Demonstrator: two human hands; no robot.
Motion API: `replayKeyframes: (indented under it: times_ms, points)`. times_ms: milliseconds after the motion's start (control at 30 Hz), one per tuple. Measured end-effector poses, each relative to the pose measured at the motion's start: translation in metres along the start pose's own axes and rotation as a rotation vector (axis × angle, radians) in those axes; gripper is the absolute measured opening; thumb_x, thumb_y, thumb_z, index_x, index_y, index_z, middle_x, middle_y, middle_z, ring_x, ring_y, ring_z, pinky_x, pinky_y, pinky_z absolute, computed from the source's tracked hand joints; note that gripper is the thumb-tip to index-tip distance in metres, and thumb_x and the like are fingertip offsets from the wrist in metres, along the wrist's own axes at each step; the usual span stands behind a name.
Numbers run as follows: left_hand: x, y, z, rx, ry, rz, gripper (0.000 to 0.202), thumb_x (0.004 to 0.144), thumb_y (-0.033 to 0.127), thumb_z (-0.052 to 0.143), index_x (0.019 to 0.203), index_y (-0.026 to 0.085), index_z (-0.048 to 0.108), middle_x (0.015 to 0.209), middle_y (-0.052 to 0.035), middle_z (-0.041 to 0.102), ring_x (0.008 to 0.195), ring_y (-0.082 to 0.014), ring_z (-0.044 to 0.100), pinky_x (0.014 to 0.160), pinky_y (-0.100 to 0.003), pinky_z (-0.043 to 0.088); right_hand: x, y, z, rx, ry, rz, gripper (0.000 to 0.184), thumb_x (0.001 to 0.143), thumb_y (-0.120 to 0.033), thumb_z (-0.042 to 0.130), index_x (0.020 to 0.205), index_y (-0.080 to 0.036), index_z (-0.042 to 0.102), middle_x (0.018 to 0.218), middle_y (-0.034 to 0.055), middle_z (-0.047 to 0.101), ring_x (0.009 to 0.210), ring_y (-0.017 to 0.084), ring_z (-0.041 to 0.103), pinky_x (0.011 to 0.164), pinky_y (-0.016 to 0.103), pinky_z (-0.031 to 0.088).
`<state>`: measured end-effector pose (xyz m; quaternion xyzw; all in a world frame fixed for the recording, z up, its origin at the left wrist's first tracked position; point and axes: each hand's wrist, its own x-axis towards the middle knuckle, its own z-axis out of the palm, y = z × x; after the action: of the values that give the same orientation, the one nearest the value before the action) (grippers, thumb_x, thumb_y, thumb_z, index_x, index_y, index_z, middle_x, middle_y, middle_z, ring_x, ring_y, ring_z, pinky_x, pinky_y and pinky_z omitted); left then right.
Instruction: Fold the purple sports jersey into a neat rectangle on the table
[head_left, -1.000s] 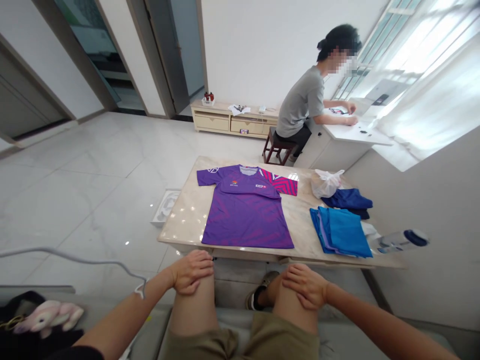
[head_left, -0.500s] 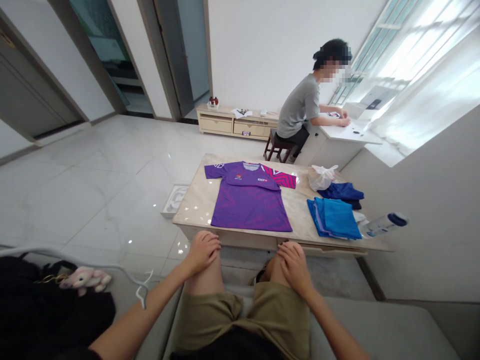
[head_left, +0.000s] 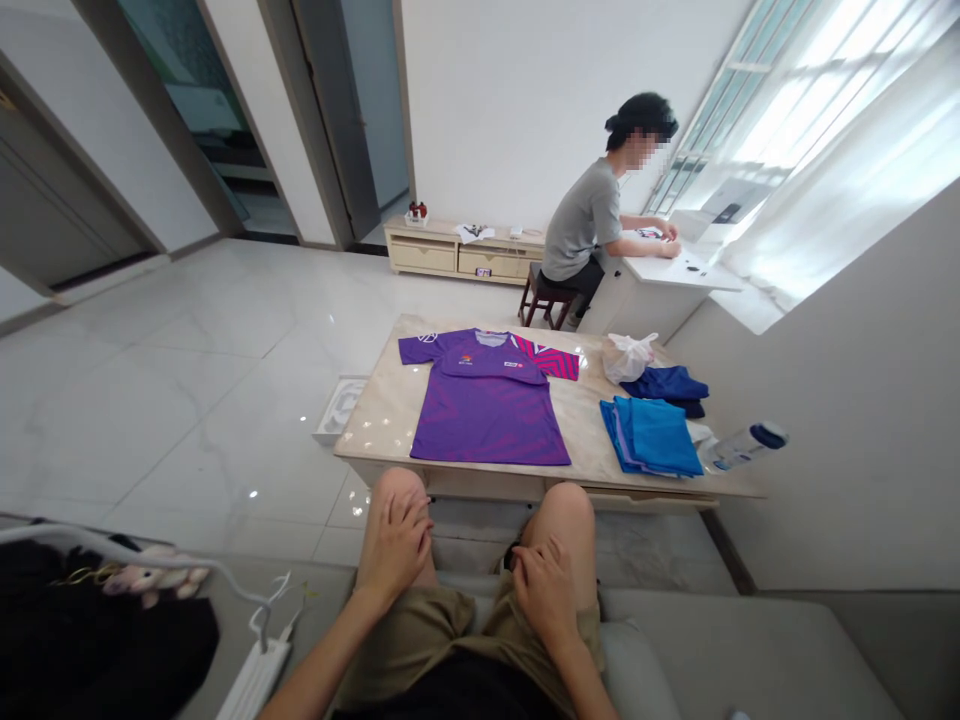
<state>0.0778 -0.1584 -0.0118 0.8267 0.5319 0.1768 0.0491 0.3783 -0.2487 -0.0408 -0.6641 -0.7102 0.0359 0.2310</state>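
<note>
My left hand (head_left: 401, 540) lies on my left thigh just behind the knee, fingers stretched over the skin, holding nothing. On the inner side of my right thigh rests my right hand (head_left: 546, 588), its fingers laid out loosely and free of any object. Beyond my knees, a purple short-sleeved jersey (head_left: 489, 420) is spread flat on the table (head_left: 379, 405), collar away from me. One of its sleeves has pink and dark stripes. Neither hand touches it. Folded blue clothes (head_left: 660, 437) form a stack to the jersey's right.
Behind the stack are dark blue garments (head_left: 666, 382) and a white plastic bag (head_left: 628, 357). A bottle (head_left: 746, 447) stands at the table's right end. A person (head_left: 592, 215) sits at a white desk (head_left: 667, 265). Left of me lie a power strip (head_left: 255, 685) and a plush toy (head_left: 157, 577).
Both my hands have slid back from the knees toward my body, the right one also inward. The view has shifted slightly, bringing the power strip into sight. The jersey lies unchanged.
</note>
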Motion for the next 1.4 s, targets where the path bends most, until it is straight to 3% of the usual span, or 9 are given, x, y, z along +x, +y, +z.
replayKeyframes:
  times_ms: [400,600,800,1133,1400]
  points:
    - [-0.001,0.003,0.006,0.037,-0.010,-0.042,0.022,0.101,0.024,0.063,0.103,0.026,0.085,0.150,-0.0066,0.073,0.156,-0.0375,0.050,0.138,-0.068,0.024,-0.011,-0.008,-0.009,-0.075,-0.114,-0.009,0.027,0.101,-0.011,0.057,0.107,-0.025,0.079,0.101,0.0042,0.081,0.109,0.025,0.070,0.134,0.050,0.030]
    - [-0.004,-0.004,0.007,0.024,0.022,-0.059,0.022,0.099,0.024,0.064,0.108,0.024,0.085,0.149,-0.0096,0.073,0.156,-0.0384,0.049,0.138,-0.069,0.022,-0.019,-0.003,-0.010,-0.082,-0.063,-0.067,0.033,0.102,-0.009,0.051,0.112,-0.024,0.079,0.103,0.0027,0.082,0.104,0.023,0.071,0.134,0.049,0.031]
    - [-0.016,-0.012,-0.003,-0.008,-0.005,0.015,0.026,0.100,0.025,0.062,0.113,0.025,0.085,0.157,-0.0087,0.068,0.159,-0.0398,0.046,0.137,-0.071,0.025,-0.032,-0.020,-0.014,-0.168,-0.053,-0.050,0.032,0.104,-0.013,0.052,0.117,-0.022,0.080,0.104,0.0054,0.081,0.107,0.025,0.070,0.135,0.051,0.029]
    - [-0.004,-0.007,-0.002,-0.013,0.002,0.033,0.028,0.099,0.021,0.061,0.112,0.024,0.085,0.156,-0.0091,0.069,0.159,-0.0389,0.047,0.138,-0.068,0.023,-0.035,-0.051,-0.035,-0.154,-0.024,-0.056,0.036,0.102,-0.011,0.054,0.120,-0.025,0.081,0.101,0.0048,0.081,0.107,0.025,0.069,0.135,0.049,0.029]
    - [-0.001,0.000,-0.001,0.011,0.016,0.031,0.027,0.099,0.018,0.059,0.108,0.023,0.084,0.154,-0.0092,0.071,0.158,-0.0385,0.048,0.137,-0.070,0.024,-0.061,-0.048,-0.031,-0.088,0.048,-0.097,0.034,0.102,-0.011,0.055,0.121,-0.025,0.079,0.100,0.0034,0.079,0.109,0.024,0.068,0.136,0.048,0.027]
